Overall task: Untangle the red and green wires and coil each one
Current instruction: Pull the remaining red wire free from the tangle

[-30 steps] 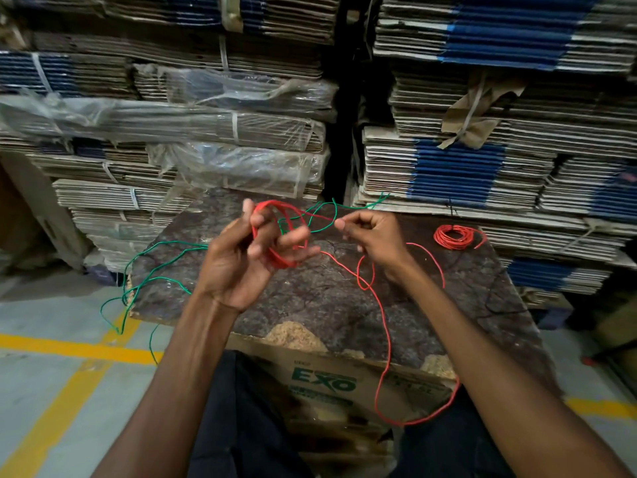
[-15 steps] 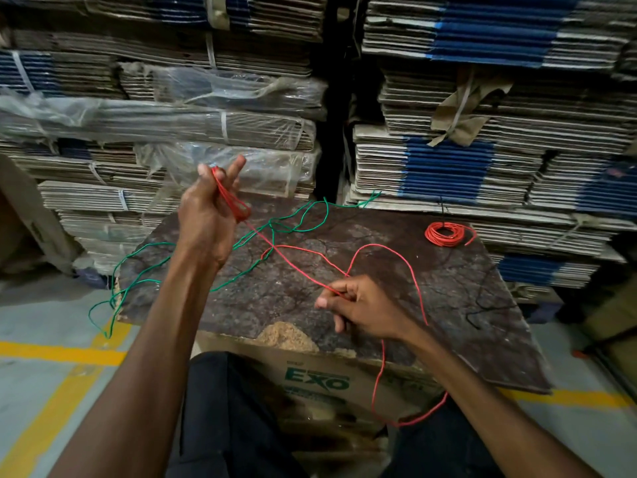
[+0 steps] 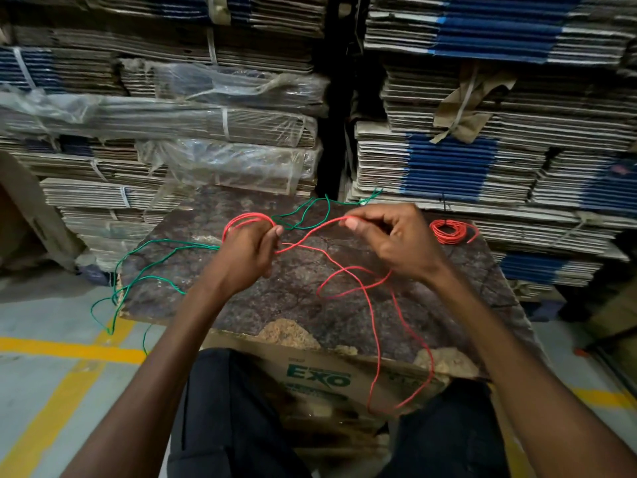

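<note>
Over the dark board point(image 3: 296, 298), my left hand point(image 3: 246, 257) grips a small coil of several loops of the red wire point(image 3: 370, 305). My right hand point(image 3: 389, 241) pinches the same red wire a little to the right, at about the same height. From there the red wire sags in loose loops across the board and hangs over its near edge. The green wire point(image 3: 151, 260) lies loose across the board's left side and back, and trails off the left edge toward the floor. It passes close behind my left hand; whether it still crosses the red wire I cannot tell.
A finished red wire coil point(image 3: 448, 232) lies at the board's back right. The board sits on an EXO cardboard box point(image 3: 320, 377). Stacks of flattened cartons point(image 3: 482, 160) rise close behind. Grey floor with yellow lines point(image 3: 62, 350) lies to the left.
My left hand has come down from its raised position to the board's middle. My right hand rose from the near edge and pulled the red wire up level with the left.
</note>
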Action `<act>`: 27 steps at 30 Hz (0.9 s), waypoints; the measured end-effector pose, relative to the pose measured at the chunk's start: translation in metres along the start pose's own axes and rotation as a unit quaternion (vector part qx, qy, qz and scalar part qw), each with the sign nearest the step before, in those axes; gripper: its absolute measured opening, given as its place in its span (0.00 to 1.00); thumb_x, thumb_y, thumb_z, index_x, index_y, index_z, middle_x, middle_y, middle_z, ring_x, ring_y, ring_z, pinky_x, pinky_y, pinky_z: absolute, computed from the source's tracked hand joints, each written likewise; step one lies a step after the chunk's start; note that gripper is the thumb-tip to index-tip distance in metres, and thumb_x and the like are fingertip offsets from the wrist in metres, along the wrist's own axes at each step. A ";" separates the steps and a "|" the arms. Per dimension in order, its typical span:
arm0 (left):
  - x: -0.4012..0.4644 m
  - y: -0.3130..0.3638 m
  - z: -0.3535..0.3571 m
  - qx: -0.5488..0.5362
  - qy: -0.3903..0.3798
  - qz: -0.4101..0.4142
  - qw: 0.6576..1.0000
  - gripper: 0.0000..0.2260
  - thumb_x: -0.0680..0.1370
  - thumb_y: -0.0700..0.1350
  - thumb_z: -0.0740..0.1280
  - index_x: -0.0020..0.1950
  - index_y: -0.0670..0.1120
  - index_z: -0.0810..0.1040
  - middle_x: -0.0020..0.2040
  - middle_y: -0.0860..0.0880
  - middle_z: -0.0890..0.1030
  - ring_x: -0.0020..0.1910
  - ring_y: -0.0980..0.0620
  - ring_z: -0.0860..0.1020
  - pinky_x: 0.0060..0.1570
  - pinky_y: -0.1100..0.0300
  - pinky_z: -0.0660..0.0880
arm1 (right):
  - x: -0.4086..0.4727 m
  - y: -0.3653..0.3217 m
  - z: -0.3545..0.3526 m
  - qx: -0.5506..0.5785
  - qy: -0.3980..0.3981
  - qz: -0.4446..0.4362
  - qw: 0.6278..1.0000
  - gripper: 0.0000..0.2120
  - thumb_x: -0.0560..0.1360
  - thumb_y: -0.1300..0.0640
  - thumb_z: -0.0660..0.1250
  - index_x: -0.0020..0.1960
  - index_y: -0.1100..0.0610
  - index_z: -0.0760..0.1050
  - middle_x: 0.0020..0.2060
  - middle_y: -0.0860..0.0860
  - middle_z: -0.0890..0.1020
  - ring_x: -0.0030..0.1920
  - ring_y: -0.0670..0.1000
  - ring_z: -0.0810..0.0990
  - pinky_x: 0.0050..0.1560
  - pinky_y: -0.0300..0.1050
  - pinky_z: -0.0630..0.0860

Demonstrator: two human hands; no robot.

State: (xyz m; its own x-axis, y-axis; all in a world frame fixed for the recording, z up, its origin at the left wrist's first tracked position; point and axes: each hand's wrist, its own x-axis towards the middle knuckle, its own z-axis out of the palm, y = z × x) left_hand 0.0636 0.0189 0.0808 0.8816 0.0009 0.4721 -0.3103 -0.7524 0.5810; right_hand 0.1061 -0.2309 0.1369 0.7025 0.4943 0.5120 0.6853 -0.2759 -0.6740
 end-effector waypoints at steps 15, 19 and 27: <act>-0.039 0.041 -0.028 -0.495 -0.090 -0.106 0.858 0.17 0.81 0.52 0.60 0.35 0.49 0.75 0.18 0.51 0.64 0.27 0.48 0.78 0.63 0.38 0.69 | 0.041 0.041 0.019 0.053 -0.006 0.130 0.990 0.02 0.77 0.60 0.69 0.47 0.57 0.81 0.25 0.50 0.74 0.19 0.41 0.68 0.21 0.34 0.66; -0.033 0.050 -0.029 -0.672 -0.047 -0.090 0.734 0.19 0.81 0.52 0.55 0.34 0.49 0.77 0.20 0.53 0.69 0.32 0.51 0.80 0.64 0.38 0.69 | 0.032 0.043 0.030 0.139 -0.012 0.209 0.968 0.07 0.77 0.57 0.68 0.49 0.60 0.80 0.26 0.50 0.75 0.19 0.42 0.67 0.18 0.33 0.64; 0.001 0.037 -0.029 -0.786 0.049 -0.011 0.616 0.14 0.78 0.47 0.56 0.39 0.47 0.79 0.65 0.39 0.77 0.64 0.36 0.76 0.60 0.29 0.67 | -0.003 0.039 0.056 0.306 -0.135 0.292 0.896 0.07 0.78 0.53 0.66 0.48 0.54 0.81 0.27 0.51 0.74 0.18 0.41 0.63 0.17 0.31 0.55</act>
State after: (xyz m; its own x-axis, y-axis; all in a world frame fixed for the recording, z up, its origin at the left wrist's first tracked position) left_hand 0.0425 0.0102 0.1216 0.8898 0.0968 0.4459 -0.3272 0.8165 0.4757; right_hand 0.1200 -0.1976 0.0793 0.7784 0.6170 -0.1154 -0.0758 -0.0900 -0.9930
